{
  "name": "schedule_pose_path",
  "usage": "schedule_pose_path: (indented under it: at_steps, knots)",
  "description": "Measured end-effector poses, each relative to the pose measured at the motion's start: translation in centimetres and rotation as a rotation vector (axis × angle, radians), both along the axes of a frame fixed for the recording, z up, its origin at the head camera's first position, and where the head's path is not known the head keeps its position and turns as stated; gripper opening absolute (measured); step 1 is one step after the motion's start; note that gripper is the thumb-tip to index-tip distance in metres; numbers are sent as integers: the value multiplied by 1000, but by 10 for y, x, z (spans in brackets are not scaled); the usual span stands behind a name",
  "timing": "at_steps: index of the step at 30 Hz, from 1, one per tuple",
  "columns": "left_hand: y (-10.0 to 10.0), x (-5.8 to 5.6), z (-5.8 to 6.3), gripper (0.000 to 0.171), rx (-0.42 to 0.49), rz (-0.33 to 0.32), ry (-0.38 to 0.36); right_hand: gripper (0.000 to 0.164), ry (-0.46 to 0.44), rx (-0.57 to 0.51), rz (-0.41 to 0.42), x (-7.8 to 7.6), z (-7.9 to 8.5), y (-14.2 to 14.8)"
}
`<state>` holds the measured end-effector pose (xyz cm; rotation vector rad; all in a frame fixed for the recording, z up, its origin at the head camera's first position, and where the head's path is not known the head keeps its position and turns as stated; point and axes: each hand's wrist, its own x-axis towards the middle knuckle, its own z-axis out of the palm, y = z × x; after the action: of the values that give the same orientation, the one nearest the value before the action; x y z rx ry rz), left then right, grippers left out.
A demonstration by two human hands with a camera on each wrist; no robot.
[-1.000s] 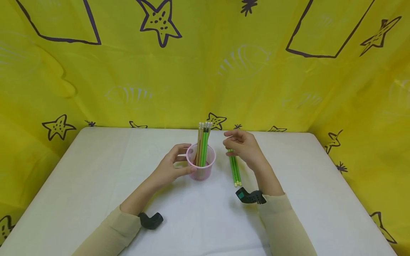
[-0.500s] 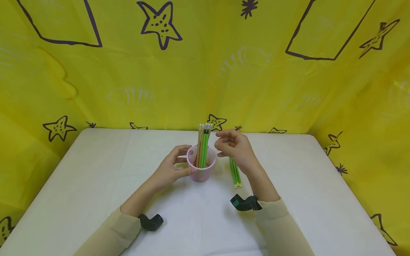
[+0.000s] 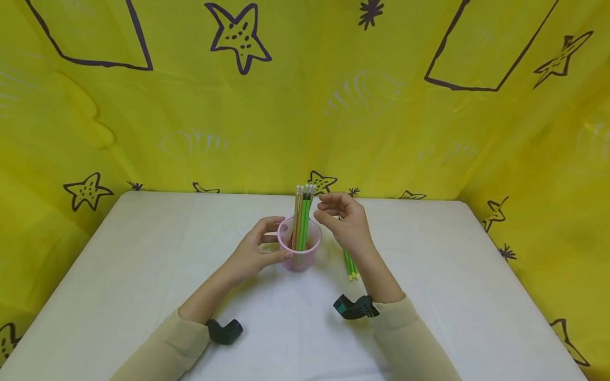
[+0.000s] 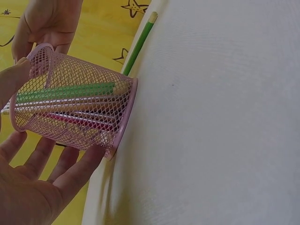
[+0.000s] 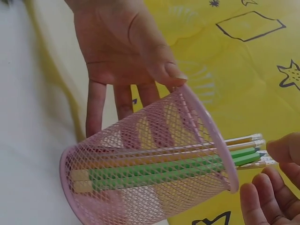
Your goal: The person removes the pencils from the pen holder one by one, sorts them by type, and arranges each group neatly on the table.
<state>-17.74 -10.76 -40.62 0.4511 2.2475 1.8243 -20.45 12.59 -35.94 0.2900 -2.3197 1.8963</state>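
A pink mesh pencil holder [image 3: 296, 262] stands upright on the table, holding green pencils [image 5: 154, 168] and light-brown ones with several white-tipped ends [image 3: 305, 188] above the rim. My left hand [image 3: 254, 251] grips its left side, thumb at the front rim and fingers spread around the mesh, as the left wrist view also shows. Close to the pencil tops, my right hand [image 3: 345, 219] has its thumb and fingers bent but apart, with nothing between them. Several green pencils [image 3: 350, 264] lie on the table below the right hand, partly hidden by it.
A white-covered table [image 3: 167, 254] spreads around the holder. Behind and beside it hangs a yellow cloth [image 3: 286, 106] with starfish drawings. Each wrist wears a dark camera mount, the right one [image 3: 355, 307] close above the tabletop.
My right hand has moved left from above the lying green pencils toward the pencil tops in the holder. My left hand and the holder have stayed in place.
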Motion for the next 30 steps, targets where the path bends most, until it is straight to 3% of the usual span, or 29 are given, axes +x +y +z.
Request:
schedule_pose_path:
  at_steps: [12,20,30]
  knots:
    - [-1,1,-1,74,6,-2,-3,37,22,12,-7,-2,-13,-9]
    - [0,-1,-5,73,20,-9,10,41,-10,14,-24,-2,-19,-14]
    - [0,0,-2,73,18,-9,11,37,-32,47,-32,-6,-20,-17]
